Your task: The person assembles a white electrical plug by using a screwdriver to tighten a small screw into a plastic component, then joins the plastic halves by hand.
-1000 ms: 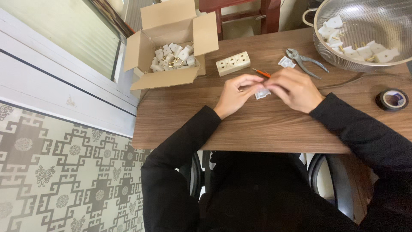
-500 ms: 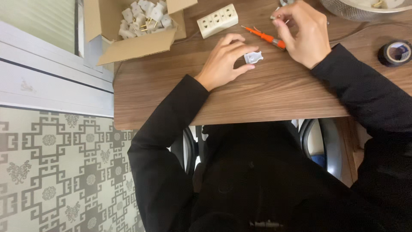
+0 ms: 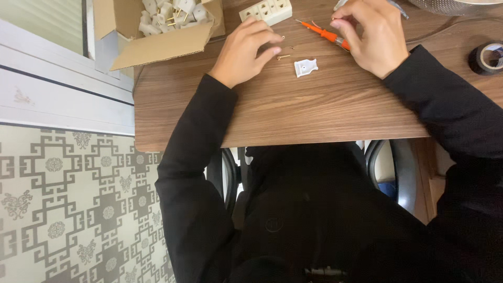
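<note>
Overhead view of a wooden table [image 3: 314,105] with both hands at its far edge. The small white plastic plug cover [image 3: 306,67] lies flat on the table between the 2 hands, just near of them and touching neither; its long axis cannot be told, as it is almost square. The left hand [image 3: 245,50] is the nearer to it, its curled fingertips resting just left of 2 small brass pins [image 3: 283,56] (1 lies at the fingertips, the other slightly farther). The fingers are loosely bent, not spread, and hold nothing visible. The right hand [image 3: 373,36] is half closed, thumb and forefinger pinched together on something too small to identify; its palm covers the handle end of the orange-handled screwdriver [image 3: 322,34], whose long axis runs from far left to near right. A white multi-socket block [image 3: 265,10] lies far of the left hand, an open cardboard box of white plug parts [image 3: 157,26] to the far left, and a roll of black tape [image 3: 486,57] at the right edge.
</note>
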